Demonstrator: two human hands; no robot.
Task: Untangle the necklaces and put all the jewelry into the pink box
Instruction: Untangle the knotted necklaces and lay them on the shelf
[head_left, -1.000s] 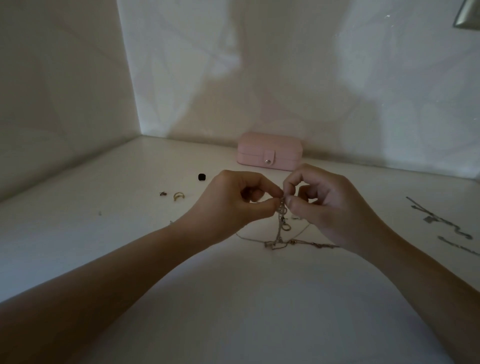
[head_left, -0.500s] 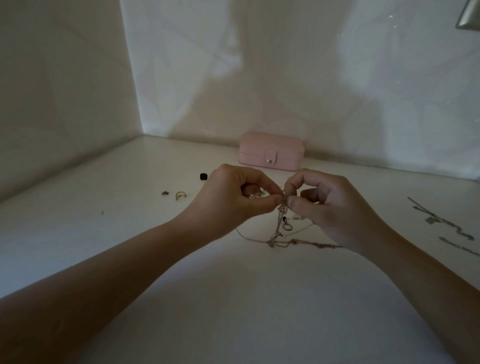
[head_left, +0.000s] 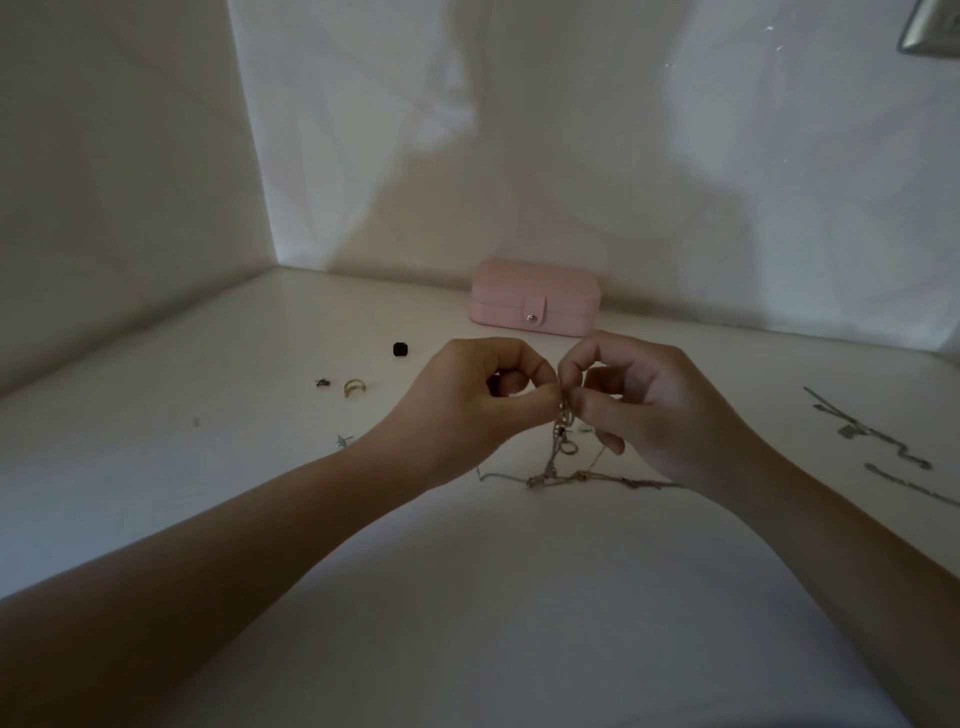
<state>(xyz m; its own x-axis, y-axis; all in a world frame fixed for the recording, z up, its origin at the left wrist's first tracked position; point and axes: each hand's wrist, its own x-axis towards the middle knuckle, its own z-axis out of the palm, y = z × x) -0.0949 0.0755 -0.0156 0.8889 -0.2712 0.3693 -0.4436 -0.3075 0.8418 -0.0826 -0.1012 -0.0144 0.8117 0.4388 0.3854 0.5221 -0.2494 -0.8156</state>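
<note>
A knot of thin silver necklaces (head_left: 563, 457) hangs between my hands, its lower loops trailing on the white surface. My left hand (head_left: 478, 402) pinches the top of the tangle with thumb and forefinger. My right hand (head_left: 649, 410) pinches the same spot from the other side, fingertips almost meeting. The pink box (head_left: 535, 297) stands closed, snap fastened, against the back wall behind my hands. A gold ring (head_left: 354, 387), a small dark stud (head_left: 322, 382), a black bead (head_left: 400, 349) and a silver earring (head_left: 343, 441) lie to the left.
Two separate silver chains (head_left: 867, 431) lie stretched out at the right edge of the white surface. Walls close the space at the left and back. A grey metal object (head_left: 935, 26) shows at the top right corner.
Both hands stayed pinched together on the tangle, working it slightly; the hanging loops shifted a little. Nothing else moved.
</note>
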